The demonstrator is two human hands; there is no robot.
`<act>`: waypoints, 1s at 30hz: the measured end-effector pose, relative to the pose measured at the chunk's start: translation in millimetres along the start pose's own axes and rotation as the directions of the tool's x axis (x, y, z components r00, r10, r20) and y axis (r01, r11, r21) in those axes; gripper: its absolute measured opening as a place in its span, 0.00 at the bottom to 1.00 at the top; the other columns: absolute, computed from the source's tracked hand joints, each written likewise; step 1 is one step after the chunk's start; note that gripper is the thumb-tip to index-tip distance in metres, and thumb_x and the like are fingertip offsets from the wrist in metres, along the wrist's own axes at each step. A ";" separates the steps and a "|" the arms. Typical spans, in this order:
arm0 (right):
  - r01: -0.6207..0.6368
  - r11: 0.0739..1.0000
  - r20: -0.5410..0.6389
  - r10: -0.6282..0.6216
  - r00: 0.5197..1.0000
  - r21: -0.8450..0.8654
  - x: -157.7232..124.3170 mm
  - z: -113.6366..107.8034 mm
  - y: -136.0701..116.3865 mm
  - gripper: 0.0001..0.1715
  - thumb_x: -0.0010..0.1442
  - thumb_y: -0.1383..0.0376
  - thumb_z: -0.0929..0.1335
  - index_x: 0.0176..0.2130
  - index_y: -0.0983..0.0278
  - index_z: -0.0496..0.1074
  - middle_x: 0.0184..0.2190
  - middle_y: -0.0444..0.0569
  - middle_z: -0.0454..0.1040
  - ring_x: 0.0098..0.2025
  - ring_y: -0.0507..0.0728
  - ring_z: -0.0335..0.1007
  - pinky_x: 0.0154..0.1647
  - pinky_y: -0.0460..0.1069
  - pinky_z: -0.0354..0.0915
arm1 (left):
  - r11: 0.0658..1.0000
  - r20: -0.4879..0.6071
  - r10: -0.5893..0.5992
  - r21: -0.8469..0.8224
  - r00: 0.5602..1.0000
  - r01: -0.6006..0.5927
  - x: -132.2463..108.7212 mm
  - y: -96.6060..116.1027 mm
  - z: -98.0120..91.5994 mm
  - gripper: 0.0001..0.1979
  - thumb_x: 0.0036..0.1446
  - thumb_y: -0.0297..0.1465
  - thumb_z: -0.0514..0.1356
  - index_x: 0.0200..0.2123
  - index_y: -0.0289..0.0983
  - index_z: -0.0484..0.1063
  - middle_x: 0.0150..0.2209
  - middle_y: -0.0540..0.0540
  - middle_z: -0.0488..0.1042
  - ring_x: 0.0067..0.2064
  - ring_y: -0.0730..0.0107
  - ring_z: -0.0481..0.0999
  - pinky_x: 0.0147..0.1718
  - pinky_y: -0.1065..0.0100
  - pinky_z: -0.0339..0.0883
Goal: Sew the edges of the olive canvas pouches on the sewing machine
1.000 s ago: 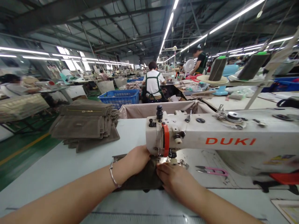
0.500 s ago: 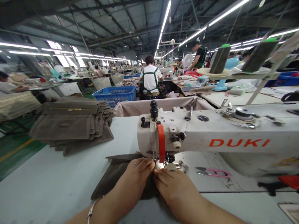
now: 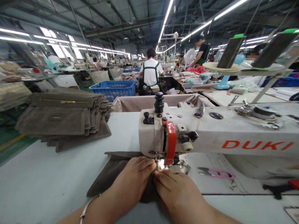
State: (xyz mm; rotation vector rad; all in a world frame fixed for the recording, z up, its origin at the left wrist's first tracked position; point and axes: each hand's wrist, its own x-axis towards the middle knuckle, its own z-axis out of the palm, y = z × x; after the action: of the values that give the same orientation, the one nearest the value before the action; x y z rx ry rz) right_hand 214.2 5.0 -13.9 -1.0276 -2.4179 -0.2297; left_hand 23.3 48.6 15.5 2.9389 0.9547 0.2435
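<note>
At the lower centre of the frame, left hand and right hand both pinch the brown fabric beside the sewing machine's head, seemingly to keep its edge steady.

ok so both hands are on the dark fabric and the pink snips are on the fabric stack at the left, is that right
Not quite: the head view shows the pink snips on the sewing machine bed, not on the fabric stack. The left hand and right hand are indeed on the dark fabric.
</note>
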 end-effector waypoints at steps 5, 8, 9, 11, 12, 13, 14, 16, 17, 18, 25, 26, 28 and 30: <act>0.050 0.998 -0.007 -0.050 0.999 -0.031 2.1 0.6 3.2 0.09 0.63 0.68 0.66 0.41 0.66 0.76 0.41 0.50 0.79 0.43 0.58 0.71 0.47 0.51 0.67 | 0.999 -0.074 0.019 0.045 0.997 -0.016 1.4 -0.8 2.8 0.20 0.58 0.20 0.52 0.51 0.33 0.74 0.53 0.40 0.74 0.56 0.57 0.71 0.56 0.57 0.66; 0.064 0.998 0.004 -0.064 0.998 -0.001 0.5 3.7 5.6 0.08 0.63 0.69 0.66 0.40 0.65 0.75 0.41 0.48 0.79 0.41 0.57 0.72 0.48 0.51 0.68 | 0.999 -0.073 0.013 0.039 0.997 -0.010 2.7 0.3 3.6 0.19 0.58 0.20 0.51 0.49 0.32 0.74 0.52 0.39 0.76 0.53 0.57 0.73 0.54 0.57 0.69; 0.063 0.998 0.000 -0.063 0.998 0.006 -0.5 5.5 6.3 0.09 0.63 0.70 0.65 0.39 0.65 0.75 0.41 0.48 0.79 0.41 0.56 0.72 0.47 0.50 0.68 | 1.000 -0.089 0.013 0.025 0.996 -0.010 2.9 0.3 4.7 0.19 0.58 0.19 0.51 0.49 0.32 0.74 0.51 0.40 0.76 0.52 0.58 0.74 0.53 0.58 0.70; 0.065 0.998 -0.013 -0.064 0.998 0.013 -2.7 9.8 7.3 0.09 0.63 0.72 0.65 0.38 0.64 0.75 0.40 0.47 0.79 0.40 0.56 0.72 0.45 0.49 0.69 | 1.000 -0.130 0.018 -0.007 0.991 -0.020 2.6 -0.8 7.7 0.20 0.57 0.19 0.50 0.49 0.34 0.74 0.50 0.41 0.77 0.52 0.61 0.74 0.53 0.61 0.70; 0.066 0.998 -0.023 -0.065 0.998 0.010 -3.6 12.1 7.4 0.10 0.63 0.72 0.65 0.38 0.64 0.75 0.40 0.46 0.79 0.40 0.55 0.72 0.45 0.49 0.69 | 0.999 -0.152 0.031 -0.017 0.988 -0.034 2.3 -1.7 9.1 0.21 0.57 0.19 0.50 0.49 0.35 0.74 0.50 0.42 0.77 0.52 0.62 0.74 0.54 0.61 0.69; 0.066 0.998 -0.035 -0.066 0.997 0.004 -4.3 14.1 7.1 0.10 0.62 0.73 0.65 0.37 0.64 0.75 0.40 0.46 0.79 0.39 0.55 0.72 0.45 0.49 0.69 | 0.999 -0.164 0.046 -0.020 0.985 -0.050 1.9 -2.8 10.1 0.21 0.56 0.18 0.50 0.49 0.35 0.74 0.50 0.42 0.77 0.53 0.62 0.74 0.55 0.62 0.68; 0.065 0.998 -0.042 -0.065 0.997 -0.004 -4.6 15.9 6.3 0.10 0.62 0.73 0.65 0.37 0.64 0.75 0.40 0.47 0.79 0.39 0.55 0.72 0.44 0.50 0.69 | 0.998 -0.156 0.061 -0.020 0.986 -0.065 1.5 -4.1 10.5 0.21 0.57 0.18 0.50 0.50 0.35 0.74 0.51 0.43 0.77 0.54 0.63 0.73 0.56 0.62 0.68; 0.058 0.998 -0.052 -0.059 0.997 -0.020 -4.2 18.2 3.9 0.09 0.62 0.73 0.65 0.37 0.64 0.75 0.39 0.48 0.79 0.39 0.56 0.73 0.43 0.50 0.69 | 0.996 -0.122 0.085 -0.027 0.989 -0.089 1.0 -7.0 10.1 0.21 0.57 0.19 0.49 0.50 0.34 0.73 0.51 0.42 0.76 0.54 0.63 0.73 0.57 0.62 0.67; 0.049 0.998 -0.058 -0.050 0.997 -0.030 -3.5 18.7 2.5 0.09 0.62 0.72 0.65 0.36 0.64 0.75 0.39 0.48 0.79 0.38 0.56 0.73 0.41 0.50 0.69 | 0.995 -0.114 0.086 -0.041 0.990 -0.091 1.1 -8.5 9.6 0.21 0.58 0.19 0.49 0.51 0.34 0.73 0.52 0.42 0.76 0.54 0.63 0.73 0.57 0.62 0.66; 0.036 0.999 -0.061 -0.038 0.997 -0.040 -2.7 18.7 1.1 0.08 0.62 0.72 0.66 0.35 0.64 0.75 0.39 0.48 0.79 0.37 0.56 0.73 0.39 0.50 0.69 | 0.994 -0.114 0.079 -0.061 0.990 -0.086 1.2 -9.9 9.1 0.21 0.58 0.19 0.49 0.51 0.35 0.72 0.52 0.43 0.76 0.55 0.63 0.73 0.57 0.62 0.66; 0.020 0.995 -0.108 -0.030 0.994 -0.093 -0.1 17.2 -1.3 0.08 0.61 0.71 0.66 0.34 0.64 0.75 0.38 0.47 0.79 0.35 0.56 0.72 0.36 0.50 0.67 | 0.981 -0.171 0.093 -0.154 0.981 -0.120 3.4 -15.4 5.1 0.22 0.59 0.18 0.50 0.53 0.38 0.71 0.52 0.44 0.75 0.54 0.65 0.73 0.57 0.64 0.67; 0.027 0.995 -0.100 -0.037 0.994 -0.096 -0.4 17.7 -1.1 0.08 0.61 0.71 0.66 0.34 0.64 0.75 0.38 0.48 0.79 0.36 0.56 0.72 0.36 0.50 0.67 | 0.980 -0.167 0.095 -0.158 0.981 -0.122 2.9 -15.6 4.7 0.22 0.59 0.18 0.50 0.53 0.38 0.71 0.52 0.44 0.75 0.54 0.65 0.73 0.57 0.63 0.67; 0.025 0.995 -0.099 -0.035 0.994 -0.096 -0.9 18.5 -0.7 0.08 0.62 0.71 0.65 0.35 0.64 0.75 0.38 0.48 0.79 0.36 0.56 0.72 0.36 0.50 0.67 | 0.980 -0.153 0.077 -0.170 0.985 -0.103 1.5 -15.9 5.1 0.21 0.59 0.19 0.51 0.53 0.38 0.71 0.53 0.45 0.75 0.54 0.64 0.72 0.57 0.63 0.67; 0.021 0.996 -0.124 -0.032 0.992 -0.086 -0.5 17.7 -0.6 0.10 0.62 0.72 0.64 0.36 0.64 0.75 0.38 0.49 0.79 0.36 0.56 0.72 0.37 0.50 0.66 | 0.977 -0.162 0.036 -0.202 0.986 -0.069 -0.2 -16.1 7.0 0.20 0.60 0.20 0.52 0.53 0.38 0.71 0.52 0.45 0.75 0.53 0.63 0.73 0.56 0.62 0.68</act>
State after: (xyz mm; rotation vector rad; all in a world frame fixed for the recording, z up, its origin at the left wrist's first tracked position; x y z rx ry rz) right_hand 207.4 10.3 -29.4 -0.9880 -2.3268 -0.3974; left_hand 14.9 61.5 7.2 2.7879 0.8120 0.5497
